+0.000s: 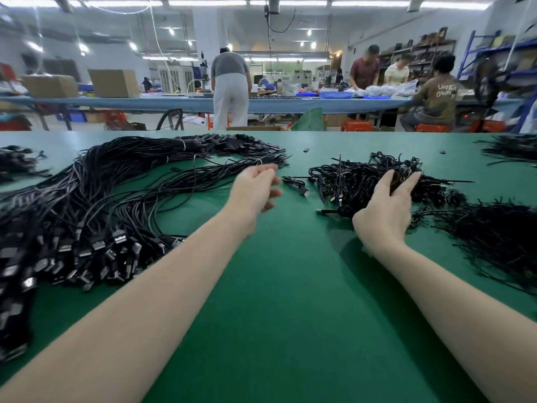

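Checking lettering, only "OWN" read clearly on a seated worker's brown shirt [436, 106]. Your right hand [386, 207] clasped the tangled heap of black cables [354, 181] on the green table [276, 286]; your left hand [257, 189] hovered loosely spread.

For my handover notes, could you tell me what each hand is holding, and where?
The left hand is open, holding nothing. The right hand grips a coiled cable atop the pile, between thumb and fingers.
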`<action>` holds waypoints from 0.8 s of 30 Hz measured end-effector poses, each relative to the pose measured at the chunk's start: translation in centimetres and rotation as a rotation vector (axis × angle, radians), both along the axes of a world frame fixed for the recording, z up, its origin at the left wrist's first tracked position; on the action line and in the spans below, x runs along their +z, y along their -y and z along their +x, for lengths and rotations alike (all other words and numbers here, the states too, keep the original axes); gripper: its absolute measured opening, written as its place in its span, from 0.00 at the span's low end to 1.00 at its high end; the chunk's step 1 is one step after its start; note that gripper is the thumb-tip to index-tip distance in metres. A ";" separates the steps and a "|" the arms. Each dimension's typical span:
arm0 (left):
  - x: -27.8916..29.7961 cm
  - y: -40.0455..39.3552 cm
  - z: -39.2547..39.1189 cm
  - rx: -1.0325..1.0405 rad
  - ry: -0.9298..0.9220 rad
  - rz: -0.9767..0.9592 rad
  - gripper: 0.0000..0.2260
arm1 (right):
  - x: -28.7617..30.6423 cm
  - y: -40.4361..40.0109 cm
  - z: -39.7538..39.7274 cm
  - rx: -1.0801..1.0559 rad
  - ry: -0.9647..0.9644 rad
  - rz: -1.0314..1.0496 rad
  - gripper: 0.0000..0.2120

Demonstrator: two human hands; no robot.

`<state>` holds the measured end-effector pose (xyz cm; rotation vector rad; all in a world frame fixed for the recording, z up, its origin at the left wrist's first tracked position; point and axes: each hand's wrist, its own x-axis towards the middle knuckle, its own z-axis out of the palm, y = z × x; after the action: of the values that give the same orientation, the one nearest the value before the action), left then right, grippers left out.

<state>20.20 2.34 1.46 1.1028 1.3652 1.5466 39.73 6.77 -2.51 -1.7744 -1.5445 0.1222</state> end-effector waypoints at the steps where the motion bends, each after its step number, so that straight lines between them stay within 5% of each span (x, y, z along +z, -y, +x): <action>1: 1.2 -0.5 -1.3 0.079 0.002 0.039 0.09 | -0.2 0.2 -0.3 -0.034 0.077 0.042 0.39; 3: 2.8 -1.0 -4.9 0.264 -0.242 0.080 0.11 | -0.4 0.2 -0.6 -0.013 0.194 0.130 0.39; 5: 2.9 -1.4 -9.3 0.393 -0.714 -0.060 0.17 | -0.5 0.2 -0.7 0.046 0.241 0.162 0.38; 7: 2.2 -1.2 -14.1 0.404 -1.187 -0.437 0.19 | -0.8 0.3 -0.8 0.083 0.273 0.158 0.35; 10: 1.2 0.1 -20.1 0.324 -1.588 -0.888 0.17 | -0.8 0.3 -0.8 0.115 0.285 0.162 0.31; 17: 1.2 1.6 -23.0 0.355 -1.642 -0.732 0.24 | -1.0 0.2 -0.8 0.158 0.308 0.154 0.26; 21: 0.4 0.9 -20.7 0.276 -1.610 -0.972 0.41 | -1.0 0.2 -0.8 0.161 0.305 0.157 0.25; 24: 0.6 0.9 -19.1 0.188 -1.668 -0.952 0.28 | -0.9 0.2 -0.7 0.166 0.292 0.157 0.24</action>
<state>1.05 1.46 2.08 1.5349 2.7740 -0.4760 39.02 6.55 -3.45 -1.5920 -1.8544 -0.1815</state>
